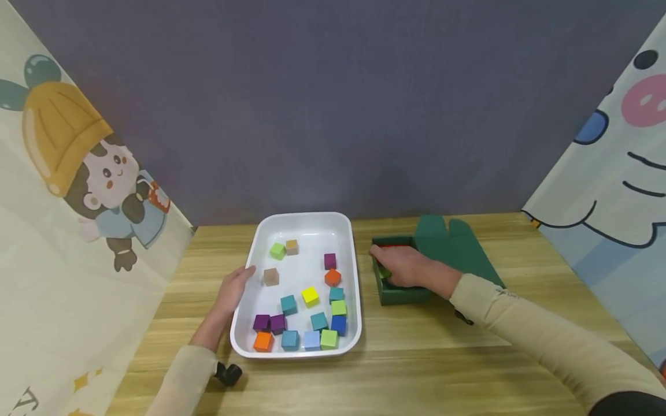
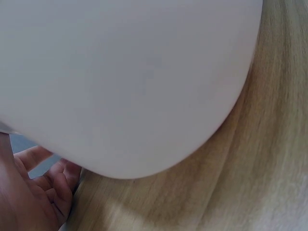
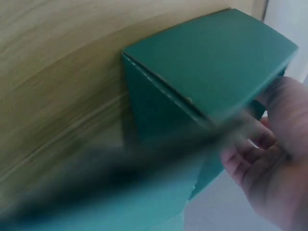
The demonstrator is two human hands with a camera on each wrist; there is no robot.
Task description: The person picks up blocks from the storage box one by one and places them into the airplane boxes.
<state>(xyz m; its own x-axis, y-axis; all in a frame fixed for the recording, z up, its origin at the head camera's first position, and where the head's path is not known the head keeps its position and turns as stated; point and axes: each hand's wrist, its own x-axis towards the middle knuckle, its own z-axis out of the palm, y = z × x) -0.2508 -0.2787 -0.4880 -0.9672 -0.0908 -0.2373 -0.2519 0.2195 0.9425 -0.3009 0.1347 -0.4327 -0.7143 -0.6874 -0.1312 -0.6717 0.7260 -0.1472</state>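
Observation:
A white tray holds several small coloured cubes, among them a yellow cube, an orange cube and a dark blue cube. My left hand grips the tray's left side, thumb at the rim and fingers curled against the outside in the left wrist view. My right hand reaches into an open green cardboard box. Beneath that hand a green cube shows, and something red lies behind it. The right fingertips are mostly hidden inside the box, so any hold is unclear.
The box's lid lies folded back to the right under my right forearm. A wooden table carries tray and box. Behind stands a dark grey panel, with cartoon-printed sheets at both sides.

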